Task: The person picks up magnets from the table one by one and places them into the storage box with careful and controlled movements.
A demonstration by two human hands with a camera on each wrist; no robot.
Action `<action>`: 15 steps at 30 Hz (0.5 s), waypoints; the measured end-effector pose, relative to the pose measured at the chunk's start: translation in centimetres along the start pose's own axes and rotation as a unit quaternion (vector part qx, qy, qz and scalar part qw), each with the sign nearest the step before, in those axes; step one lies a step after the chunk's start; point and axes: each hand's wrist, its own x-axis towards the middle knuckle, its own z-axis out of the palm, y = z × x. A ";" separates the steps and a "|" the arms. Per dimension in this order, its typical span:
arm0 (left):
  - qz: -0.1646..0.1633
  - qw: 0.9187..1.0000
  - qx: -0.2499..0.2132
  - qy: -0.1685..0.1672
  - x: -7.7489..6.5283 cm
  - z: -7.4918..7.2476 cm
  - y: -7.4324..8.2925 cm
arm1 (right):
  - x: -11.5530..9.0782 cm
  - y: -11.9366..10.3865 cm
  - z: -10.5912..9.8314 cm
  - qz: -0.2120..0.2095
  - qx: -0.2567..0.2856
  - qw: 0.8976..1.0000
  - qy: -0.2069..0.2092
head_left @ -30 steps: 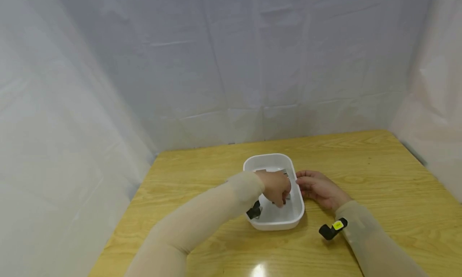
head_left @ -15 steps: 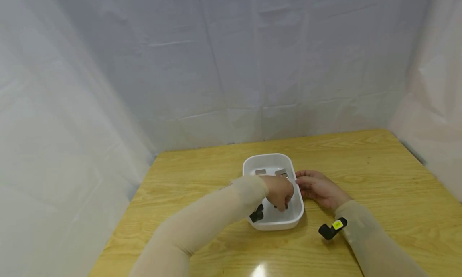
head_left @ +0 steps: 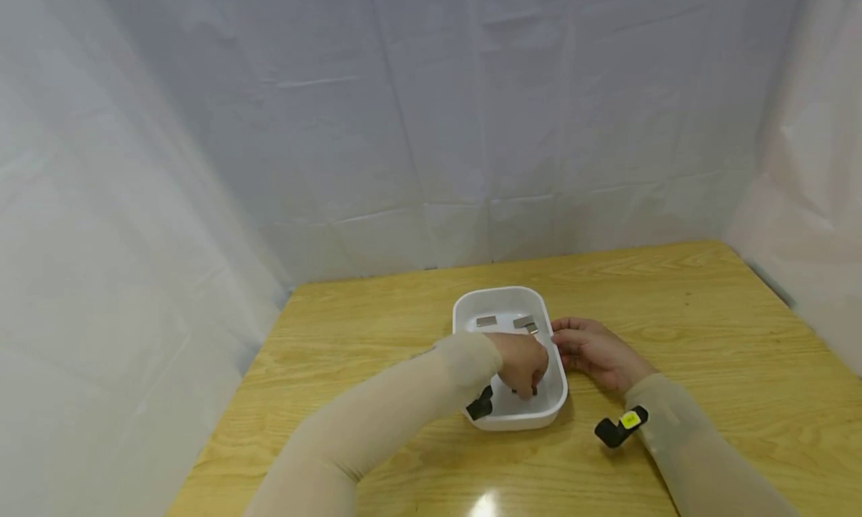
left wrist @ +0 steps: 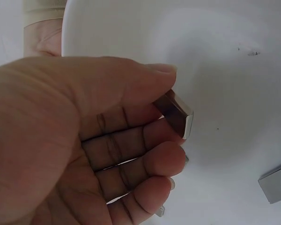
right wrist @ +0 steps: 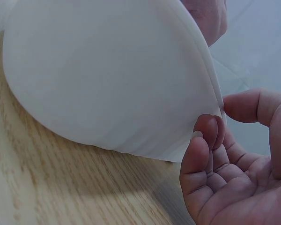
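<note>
A white rectangular tray (head_left: pixel 515 423) with rounded corners stands on the table. My left hand (head_left: pixel 524 361) reaches down inside it, near the front right. In the left wrist view, thumb and forefinger pinch a small shiny metal piece (left wrist: pixel 176 115) with a flat rectangular face; the other fingers curl below. My right hand (head_left: pixel 599 354) is at the tray's right side; in the right wrist view its thumb (right wrist: pixel 241 108) meets the rim and its fingertips lie against the outer wall, pinching the tray's edge.
Two flat silver pieces, one at the back left (head_left: pixel 486 321) and one at the back right (head_left: pixel 523 322), lie on the tray floor. The wooden table (head_left: pixel 364 322) spreads around it. White sheeting (head_left: pixel 431 128) hangs behind and on both sides.
My left hand has shifted slightly right and toward the front of the tray, uncovering the silver pieces at the back. The right hand and the tray stay put.
</note>
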 end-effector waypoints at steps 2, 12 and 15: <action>-0.002 1.000 0.000 0.000 -0.1 0.0 0.1 | 0.0 0.0 0.0 0.000 -0.005 1.000 0.002; -0.006 1.000 0.005 -0.020 -0.2 -0.3 0.0 | -0.3 -0.2 -0.1 -0.005 -0.008 1.000 -0.007; -0.010 0.999 0.006 -0.032 -0.1 -0.3 0.0 | -0.4 -0.2 0.0 -0.007 -0.006 1.000 -0.009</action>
